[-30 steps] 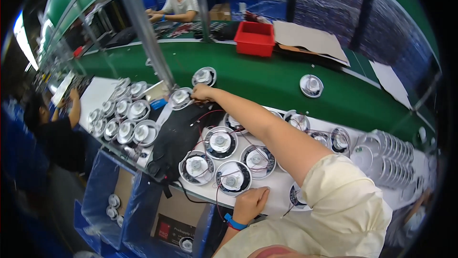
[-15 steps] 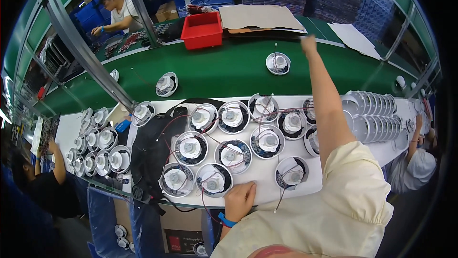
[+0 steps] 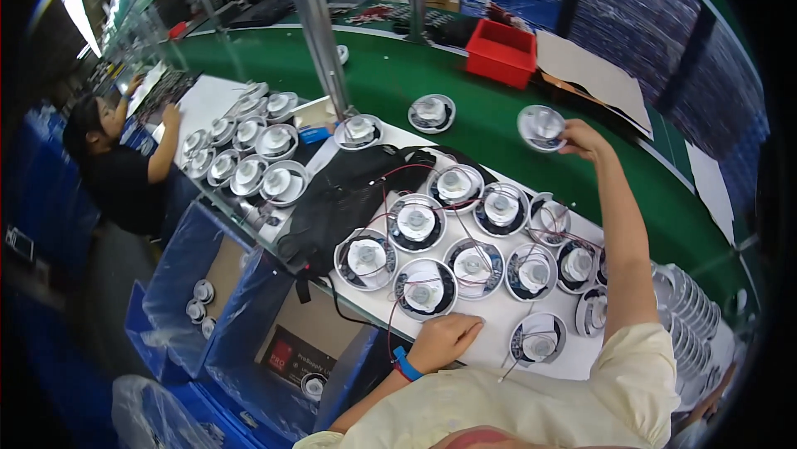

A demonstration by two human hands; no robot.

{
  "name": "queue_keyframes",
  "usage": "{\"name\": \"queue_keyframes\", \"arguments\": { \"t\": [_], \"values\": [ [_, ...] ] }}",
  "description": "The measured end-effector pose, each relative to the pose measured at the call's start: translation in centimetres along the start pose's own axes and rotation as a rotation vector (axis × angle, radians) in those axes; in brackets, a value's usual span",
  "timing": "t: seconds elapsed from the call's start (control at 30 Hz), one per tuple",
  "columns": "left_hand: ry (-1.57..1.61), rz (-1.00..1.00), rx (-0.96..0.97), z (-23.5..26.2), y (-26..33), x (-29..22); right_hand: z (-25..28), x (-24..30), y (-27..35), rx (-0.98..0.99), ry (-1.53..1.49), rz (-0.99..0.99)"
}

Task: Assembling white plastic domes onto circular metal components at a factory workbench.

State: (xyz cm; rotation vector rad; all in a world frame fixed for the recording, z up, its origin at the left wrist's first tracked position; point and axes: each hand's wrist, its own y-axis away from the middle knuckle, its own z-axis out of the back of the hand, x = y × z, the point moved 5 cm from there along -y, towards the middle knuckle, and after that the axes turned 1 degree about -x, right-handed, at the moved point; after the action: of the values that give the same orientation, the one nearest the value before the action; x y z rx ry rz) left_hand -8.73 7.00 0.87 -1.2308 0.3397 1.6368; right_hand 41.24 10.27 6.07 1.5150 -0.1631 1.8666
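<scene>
Out over the green conveyor belt, my right hand grips the rim of a round white lamp housing, which looks slightly smeared by motion. Whether it touches the belt I cannot tell. My left hand, with a blue band at the wrist, rests at the front edge of the white table, its fingers curled in and nothing visible in them. Closest to it are a lamp housing with a dark inside and another with a thin wire. Several more such housings with red wires stand between my arms.
A black bag lies left of the housings. Another housing sits on the belt, near a red bin. Stacked white rings stand at right. Blue lined boxes are below left, where a co-worker works.
The view has swung left. My right hand, outstretched beyond the belt before, has come back and now holds a lamp housing by its rim. My left hand stays closed at the table edge.
</scene>
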Motion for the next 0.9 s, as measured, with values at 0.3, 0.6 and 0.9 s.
{"name": "queue_keyframes", "arguments": {
  "t": [0.3, 0.6, 0.9],
  "values": [
    [0.011, 0.005, -0.081, 0.2, 0.0, -0.3, -32.1, 15.5, 0.1, 0.519, -0.142, 0.223],
    [0.037, 0.033, -0.075, 0.1, 0.1, -0.3, -46.0, 16.1, -4.3, 0.329, 0.155, 0.168],
    [0.057, 0.063, -0.029, 0.5, -0.1, 0.2, -44.9, 16.9, -0.7, 0.403, 0.405, 0.538]
  ]
}}
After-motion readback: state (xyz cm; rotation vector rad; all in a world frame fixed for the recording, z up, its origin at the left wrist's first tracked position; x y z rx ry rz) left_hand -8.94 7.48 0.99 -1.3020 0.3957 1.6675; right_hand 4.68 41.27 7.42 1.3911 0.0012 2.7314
